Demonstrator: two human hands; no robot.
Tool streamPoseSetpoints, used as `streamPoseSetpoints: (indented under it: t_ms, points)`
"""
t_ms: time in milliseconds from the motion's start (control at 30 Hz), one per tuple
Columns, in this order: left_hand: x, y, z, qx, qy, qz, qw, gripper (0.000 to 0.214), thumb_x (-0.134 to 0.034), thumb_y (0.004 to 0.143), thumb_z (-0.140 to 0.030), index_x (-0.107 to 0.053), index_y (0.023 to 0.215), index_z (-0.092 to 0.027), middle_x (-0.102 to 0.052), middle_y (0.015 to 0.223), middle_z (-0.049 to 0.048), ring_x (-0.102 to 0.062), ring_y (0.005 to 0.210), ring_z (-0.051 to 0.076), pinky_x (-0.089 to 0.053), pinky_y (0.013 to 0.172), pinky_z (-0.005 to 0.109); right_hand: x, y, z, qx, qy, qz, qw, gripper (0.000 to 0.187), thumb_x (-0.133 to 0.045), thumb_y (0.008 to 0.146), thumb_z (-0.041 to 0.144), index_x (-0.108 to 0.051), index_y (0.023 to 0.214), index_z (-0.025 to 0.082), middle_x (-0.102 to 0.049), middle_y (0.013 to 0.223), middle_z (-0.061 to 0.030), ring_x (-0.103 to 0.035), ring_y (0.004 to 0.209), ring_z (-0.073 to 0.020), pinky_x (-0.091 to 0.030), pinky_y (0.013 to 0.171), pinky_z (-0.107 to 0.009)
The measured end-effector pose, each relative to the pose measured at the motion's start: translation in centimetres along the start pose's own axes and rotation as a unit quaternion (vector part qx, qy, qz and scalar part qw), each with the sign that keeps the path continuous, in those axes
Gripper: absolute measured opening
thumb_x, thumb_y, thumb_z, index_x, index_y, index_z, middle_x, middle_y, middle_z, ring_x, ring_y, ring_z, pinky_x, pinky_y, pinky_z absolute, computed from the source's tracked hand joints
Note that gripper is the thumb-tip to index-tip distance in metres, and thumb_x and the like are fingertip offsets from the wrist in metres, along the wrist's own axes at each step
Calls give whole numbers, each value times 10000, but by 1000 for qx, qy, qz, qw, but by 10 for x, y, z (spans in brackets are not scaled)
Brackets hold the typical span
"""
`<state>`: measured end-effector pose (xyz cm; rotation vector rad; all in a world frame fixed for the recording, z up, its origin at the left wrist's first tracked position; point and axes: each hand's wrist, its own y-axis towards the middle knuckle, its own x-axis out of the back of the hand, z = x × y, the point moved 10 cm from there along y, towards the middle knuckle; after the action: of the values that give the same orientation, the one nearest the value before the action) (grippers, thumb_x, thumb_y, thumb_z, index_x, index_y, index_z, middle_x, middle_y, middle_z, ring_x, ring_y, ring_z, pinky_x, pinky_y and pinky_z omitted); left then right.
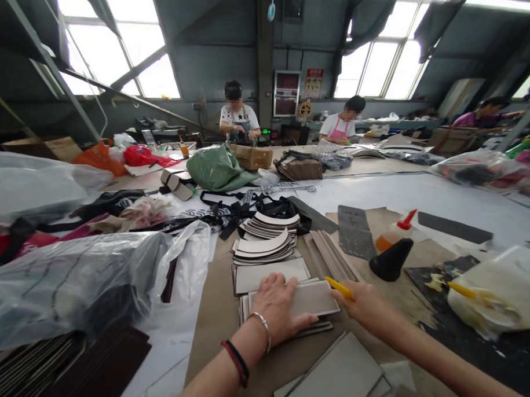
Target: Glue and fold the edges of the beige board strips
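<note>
My left hand [276, 303] lies spread on a stack of rectangular grey panels [316, 299], pressing on the top one. My right hand [363, 303] is closed around a slim yellow tool [339, 287], whose tip reaches the right end of that top panel. Which kind of tool it is does not show. Just behind lie a pale rectangular panel [271, 274] and piles of curved pieces [265, 245]. A stack of long brown strips [330, 256] is to their right. Nearer to me sit more grey panels [339, 372].
To the right stand a glue bottle with a red cap [405, 221], a black cone-shaped piece [391, 259] and a plastic-lined glue tub [500, 293]. Plastic-wrapped bundles [71, 278] crowd the left. Co-workers [239, 116] sit across the table behind a green bag [216, 168].
</note>
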<state>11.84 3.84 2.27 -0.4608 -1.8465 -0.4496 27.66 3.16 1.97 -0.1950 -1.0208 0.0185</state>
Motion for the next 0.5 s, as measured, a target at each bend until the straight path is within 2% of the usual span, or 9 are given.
streamPoseSetpoints:
  t_ms: [67, 133, 200, 267, 367, 500]
  points:
    - [-8, -1, 1, -1, -1, 1, 1000, 754, -476, 716, -699, -464, 1261, -177, -518, 1156, 132, -437, 1090, 322, -323, 972, 506, 11, 2, 8, 50, -99, -76, 991, 104, -494, 823, 212, -531, 728, 191, -622, 655, -46, -593, 591, -185, -261, 466, -244]
    - [-11, -2, 1, -2, -2, 14, 1000, 781, -454, 729, -701, -439, 1290, -158, -504, 1208, 144, -420, 1128, 336, -287, 1002, 525, 13, 2, 30, 139, -206, -145, 958, 118, -474, 859, 219, -532, 758, 200, -631, 682, -35, -610, 606, -187, -270, 478, -253]
    - [-12, -2, 1, 6, -9, 37, 999, 844, -469, 703, -723, -419, 1313, -141, -490, 1250, 156, -405, 1161, 349, -254, 1031, 531, 2, 2, 54, 237, -267, -183, 916, 159, -447, 888, 219, -527, 752, 199, -628, 690, -27, -614, 605, -175, -298, 494, -257]
    - [-13, -1, 2, 18, -19, 62, 998, 906, -493, 664, -748, -407, 1327, -136, -476, 1279, 162, -395, 1186, 355, -237, 1048, 526, -11, 4, 67, 302, -290, -203, 885, 173, -439, 882, 166, -515, 730, 196, -614, 667, -21, -610, 596, -165, -318, 507, -255]
    - [-17, 0, 4, 24, -28, 80, 996, 945, -474, 657, -770, -380, 1351, -136, -449, 1319, 167, -373, 1221, 355, -217, 1066, 521, -22, 9, 67, 334, -281, -216, 873, 184, -431, 865, 116, -495, 712, 197, -585, 623, -7, -588, 559, -154, -324, 508, -253]
    - [-23, 0, 7, 15, -34, 66, 997, 979, -473, 643, -782, -343, 1375, -146, -426, 1347, 161, -352, 1241, 352, -208, 1075, 516, -25, 6, 60, 353, -252, -222, 873, 216, -375, 897, 131, -478, 719, 196, -563, 631, -8, -564, 552, -145, -337, 529, -248]
